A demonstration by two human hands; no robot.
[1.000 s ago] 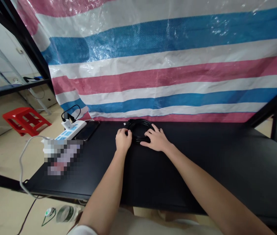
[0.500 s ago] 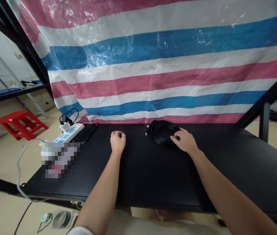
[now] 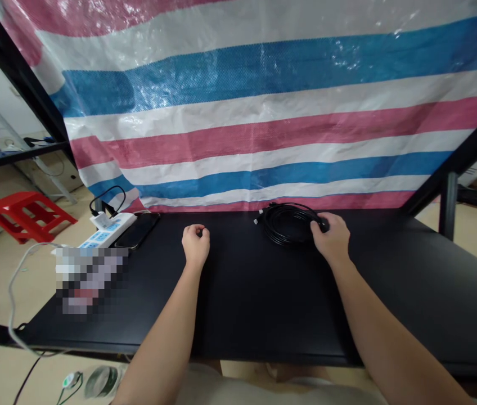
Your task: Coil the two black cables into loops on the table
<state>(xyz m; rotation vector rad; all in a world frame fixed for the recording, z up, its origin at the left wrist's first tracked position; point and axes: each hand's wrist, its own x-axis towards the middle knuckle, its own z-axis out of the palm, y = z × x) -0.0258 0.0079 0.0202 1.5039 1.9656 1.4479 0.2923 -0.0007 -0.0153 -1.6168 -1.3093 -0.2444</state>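
A coiled black cable (image 3: 283,239) with small light-coloured plugs at its left end lies toward the back of the black table (image 3: 255,304). Its right side is in the grip of my right hand (image 3: 334,235), the thumb on the near side and the fingers around the loops. Left of the coil and apart from it, my left hand (image 3: 196,244) rests on the tabletop. Its fingers are curled into a loose fist with a dark gap at the thumb, and I see nothing in it.
A white power strip (image 3: 107,232) with a plugged-in adapter and a dark phone (image 3: 138,230) lie at the table's left. A blurred-out item sits in front of them. A striped plastic sheet (image 3: 247,135) hangs behind. A red stool (image 3: 30,216) stands on the floor to the left.
My right hand has closed on the right side of the cable coil, and the coil has shifted slightly right. My left hand keeps its curled pose. The view has turned a little right.
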